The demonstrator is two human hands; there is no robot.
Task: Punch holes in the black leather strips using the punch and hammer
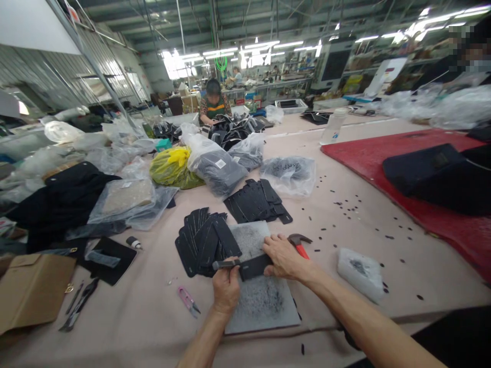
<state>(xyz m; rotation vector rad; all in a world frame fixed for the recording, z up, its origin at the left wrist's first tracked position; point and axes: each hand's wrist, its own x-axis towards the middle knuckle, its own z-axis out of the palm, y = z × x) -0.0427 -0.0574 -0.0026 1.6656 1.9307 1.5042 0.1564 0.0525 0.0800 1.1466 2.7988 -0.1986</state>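
My left hand [226, 291] is closed round a short dark metal punch [226, 263], which lies sideways near the left end of a black strip [255, 267]. My right hand [286, 257] grips that strip by its right end, fingers over the far edge and thumb at the near side. Both hands are above a grey board [264, 306] covered in black marks. A claw hammer [300, 242] with a red handle lies just beyond my right hand, partly hidden by it. To the left fans a pile of black strips [203, 240]; a second pile [259, 199] sits behind the board.
Pink thread snips [187, 300] lie left of the board. A whitish wrapped block [360, 273] and scattered black bits are on the right. Plastic bags [218, 166] stand behind the piles. A red sheet [402, 153] covers the far right. Across the table sits a person [214, 105].
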